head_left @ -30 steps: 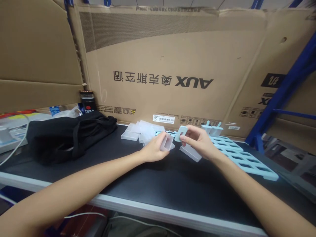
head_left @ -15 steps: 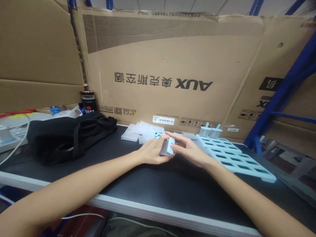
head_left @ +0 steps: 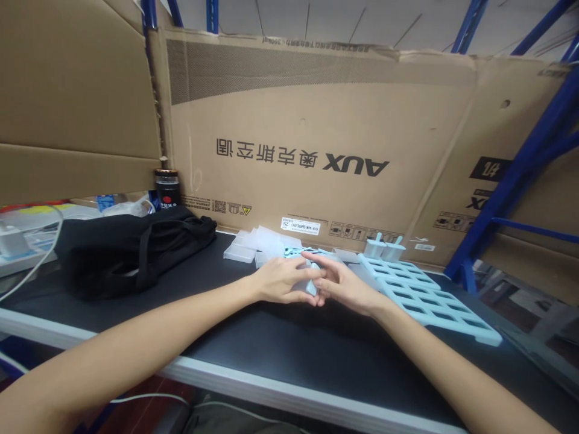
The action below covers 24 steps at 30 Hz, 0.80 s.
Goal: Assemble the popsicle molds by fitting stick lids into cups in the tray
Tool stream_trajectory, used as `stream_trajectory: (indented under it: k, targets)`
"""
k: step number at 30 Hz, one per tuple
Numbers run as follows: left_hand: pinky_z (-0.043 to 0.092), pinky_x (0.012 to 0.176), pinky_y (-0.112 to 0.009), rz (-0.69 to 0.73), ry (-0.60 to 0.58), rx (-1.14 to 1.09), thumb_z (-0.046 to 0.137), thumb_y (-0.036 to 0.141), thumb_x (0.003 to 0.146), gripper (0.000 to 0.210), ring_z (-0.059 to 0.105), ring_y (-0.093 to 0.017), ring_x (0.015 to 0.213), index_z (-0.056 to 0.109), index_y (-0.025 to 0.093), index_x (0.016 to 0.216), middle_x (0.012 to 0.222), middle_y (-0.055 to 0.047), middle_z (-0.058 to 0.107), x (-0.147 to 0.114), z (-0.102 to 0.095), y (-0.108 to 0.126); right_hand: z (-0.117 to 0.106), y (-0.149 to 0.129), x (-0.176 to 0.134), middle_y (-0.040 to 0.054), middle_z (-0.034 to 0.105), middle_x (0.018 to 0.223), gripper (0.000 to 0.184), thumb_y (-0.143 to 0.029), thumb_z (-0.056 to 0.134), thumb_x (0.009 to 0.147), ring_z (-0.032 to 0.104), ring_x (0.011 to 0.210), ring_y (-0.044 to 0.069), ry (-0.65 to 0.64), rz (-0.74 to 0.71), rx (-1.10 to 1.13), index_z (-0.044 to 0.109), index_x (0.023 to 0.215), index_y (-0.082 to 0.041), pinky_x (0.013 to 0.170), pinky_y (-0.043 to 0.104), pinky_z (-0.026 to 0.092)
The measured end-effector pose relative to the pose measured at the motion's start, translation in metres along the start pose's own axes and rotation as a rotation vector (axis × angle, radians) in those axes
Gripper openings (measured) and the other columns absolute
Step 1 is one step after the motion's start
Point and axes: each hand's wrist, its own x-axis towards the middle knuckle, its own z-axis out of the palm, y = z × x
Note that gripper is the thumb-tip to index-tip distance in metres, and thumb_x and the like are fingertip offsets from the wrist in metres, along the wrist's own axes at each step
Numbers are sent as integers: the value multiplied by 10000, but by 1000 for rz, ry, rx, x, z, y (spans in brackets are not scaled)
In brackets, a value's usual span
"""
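Over the middle of the dark table, a popsicle mould (head_left: 311,286) with a light blue cap and translucent body is held between both hands. My left hand (head_left: 281,281) is wrapped round its body. The fingers of my right hand (head_left: 344,284) close on the cap end from the other side, hiding much of it. Just beyond lie several translucent mould cups (head_left: 239,252) and a heap of small light blue sticks (head_left: 296,252). At the right is a light blue slotted rack (head_left: 446,301), with two capped moulds (head_left: 384,248) standing upright at its far end.
A black cloth bag (head_left: 136,256) lies on the left, with a dark jar (head_left: 167,188) behind it. A large cardboard sheet (head_left: 271,114) walls off the back. A blue metal post (head_left: 511,172) slants up on the right. The table's pale edge (head_left: 253,386) runs in front.
My hands have come closer together round the popsicle mould, and more of its cap is covered by fingers. The head view has shifted slightly.
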Motion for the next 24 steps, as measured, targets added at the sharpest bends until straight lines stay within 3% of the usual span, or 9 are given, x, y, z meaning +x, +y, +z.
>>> stream_trajectory:
  k: [4, 7, 16, 21, 24]
  targets:
    - [499, 654, -306, 103, -22, 50, 368, 771, 889, 709, 611, -222, 758, 494, 312, 1415, 1002, -94, 616, 0, 1, 2, -3, -9, -4, 18, 719, 848, 814, -380, 733, 826, 721, 729, 193, -89, 33, -62, 307, 1508, -257, 675, 333, 585]
    - [492, 648, -300, 128, -33, 53, 346, 772, 894, 686, 574, -194, 699, 527, 325, 1381, 976, -85, 594, 1, 2, 4, -3, -18, -7, 30, 730, 833, 838, -365, 747, 814, 734, 747, 216, -131, 55, -90, 292, 1504, -232, 671, 339, 595]
    - [459, 575, -256, 226, 38, 28, 314, 752, 921, 629, 529, -150, 619, 674, 295, 1162, 888, -66, 584, 4, 3, 8, -1, -25, -11, 25, 736, 811, 1011, -353, 734, 844, 737, 715, 206, -292, 113, -98, 41, 1570, -234, 611, 298, 585]
    - [484, 612, -262, 146, 68, 42, 275, 749, 932, 656, 578, -168, 700, 632, 283, 1226, 962, -76, 587, 6, 4, 6, -10, -29, -11, 26, 709, 892, 870, -333, 742, 835, 711, 784, 156, -169, 43, -145, 218, 1517, -199, 737, 312, 584]
    - [506, 661, -275, 68, 83, 50, 277, 749, 931, 656, 609, -171, 758, 587, 300, 1294, 1105, -89, 590, 5, 4, 2, -11, -31, -10, 33, 697, 917, 688, -341, 737, 839, 689, 749, 127, -87, -6, -150, 360, 1393, -183, 717, 280, 576]
